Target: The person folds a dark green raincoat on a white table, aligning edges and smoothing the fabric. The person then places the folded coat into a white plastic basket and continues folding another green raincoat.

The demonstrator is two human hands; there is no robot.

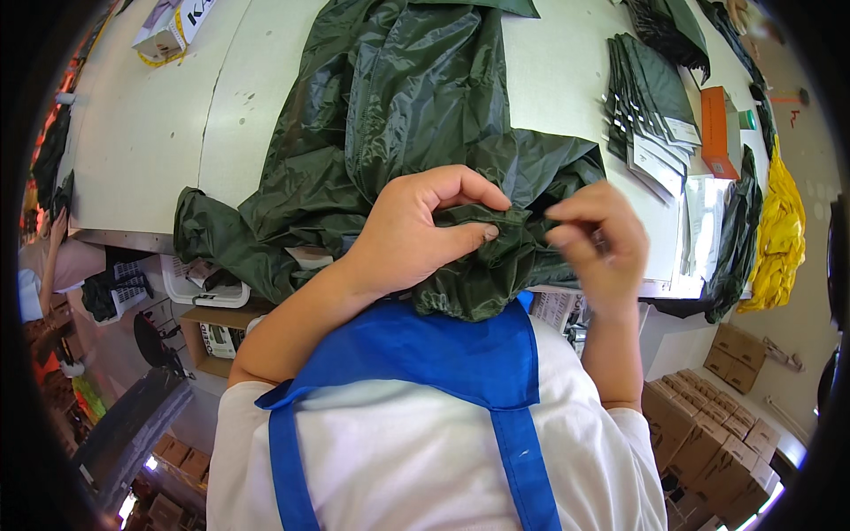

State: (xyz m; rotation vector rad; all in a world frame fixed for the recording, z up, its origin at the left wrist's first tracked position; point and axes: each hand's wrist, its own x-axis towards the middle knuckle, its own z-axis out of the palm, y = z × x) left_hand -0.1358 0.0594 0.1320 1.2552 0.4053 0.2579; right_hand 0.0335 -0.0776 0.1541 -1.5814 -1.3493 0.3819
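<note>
A dark green, shiny rain jacket (pixel 416 115) lies spread over the white table, its lower part bunched up at the near edge. Between the thumb and fingers of my left hand (pixel 425 230) is a gathered fold of this jacket, with crumpled cloth hanging below the grip toward my blue apron (pixel 416 350). My right hand (pixel 606 239) is raised just right of that fold, apart from it and slightly blurred. Its thumb and fingertips are closed in a pinch; whatever they hold, if anything, is too small to make out.
On the table's right lie fanned dark green packets (pixel 651 115) with white labels, beside an orange box (pixel 719 133). Yellow cloth (pixel 779 230) hangs past the right edge. A white box (pixel 173 31) with a yellow tape measure stands far left. Another person's arm (pixel 55 257) shows at left.
</note>
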